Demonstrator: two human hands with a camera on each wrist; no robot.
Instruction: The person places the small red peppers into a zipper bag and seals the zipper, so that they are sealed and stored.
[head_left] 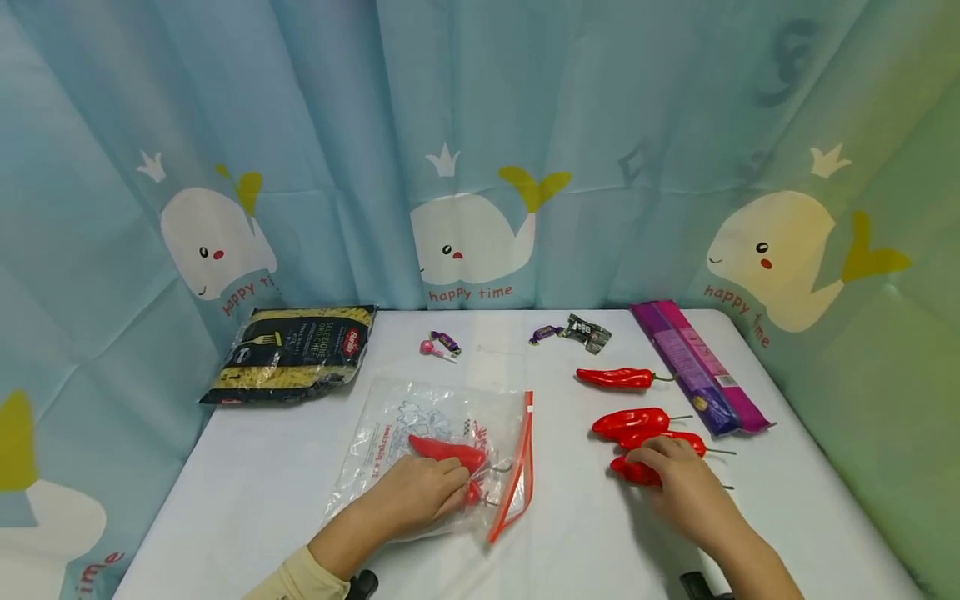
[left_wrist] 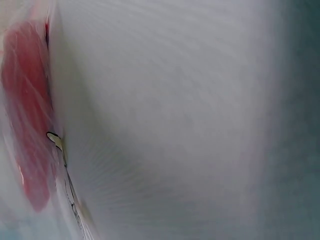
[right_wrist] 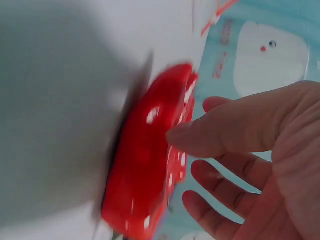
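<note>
A clear plastic bag [head_left: 360,467] with a red zip strip lies on the table, its mouth facing right. Inside are a red chili pepper [head_left: 447,451], also showing through the plastic as a pepper [left_wrist: 30,110] in the left wrist view, and another, partly covered. My left hand [head_left: 420,493] rests on the bag beside these peppers; its fingertips are hidden. My right hand [head_left: 678,483] reaches over several loose peppers [head_left: 633,421]. In the right wrist view, the thumb [right_wrist: 192,140] is at the edge of the nearest pepper [right_wrist: 145,155], with the other fingers loosely bent and apart from it.
Another pepper [head_left: 615,378] lies farther back, near a purple-pink packet [head_left: 697,367]. At the back are a black wrapped candy [head_left: 588,333], small purple candies [head_left: 546,334] and a pink lollipop [head_left: 427,347]. A pasta bag [head_left: 292,354] sits back left; a whale-print curtain [head_left: 337,125] surrounds the table.
</note>
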